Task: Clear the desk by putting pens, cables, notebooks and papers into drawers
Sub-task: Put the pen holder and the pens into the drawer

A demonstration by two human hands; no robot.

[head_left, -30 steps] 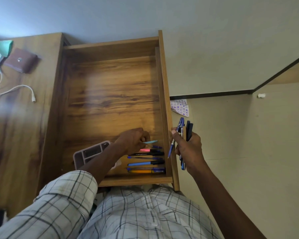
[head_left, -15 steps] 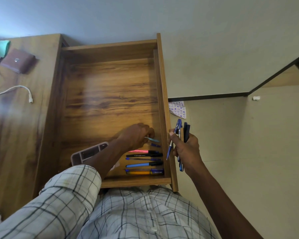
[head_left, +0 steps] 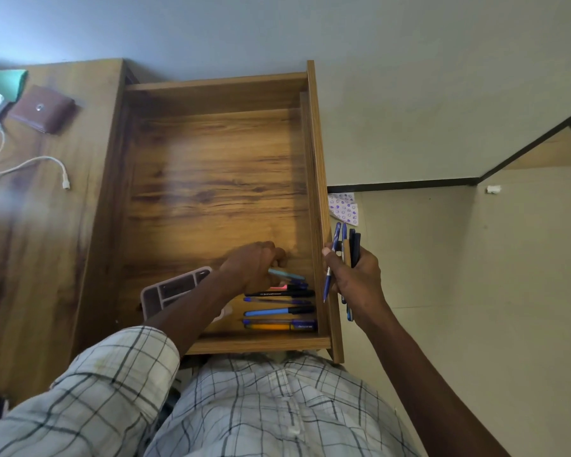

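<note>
The drawer (head_left: 218, 179) stands pulled out, its far floor bare wood. The left hand (head_left: 256, 267) pinches a light-blue pen (head_left: 285, 275) above the row of pens (head_left: 279, 306) at the near right corner (grey organiser tray (head_left: 170, 290) just beside). The right hand (head_left: 355, 278), outside the right wall, grips a pen bundle (head_left: 345, 245). A white cable (head_left: 30, 166) lies on the counter (head_left: 40, 242).

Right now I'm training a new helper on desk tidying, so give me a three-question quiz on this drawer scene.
1. True or false: the right hand is empty.
2. Where is the left hand? A) on the desktop B) inside the open drawer C) on the wallet
3. What white item lies on the desk?

Key:
1. False; it grips a bunch of pens.
2. B, at a light blue pen beside the row of pens.
3. A cable.
</note>
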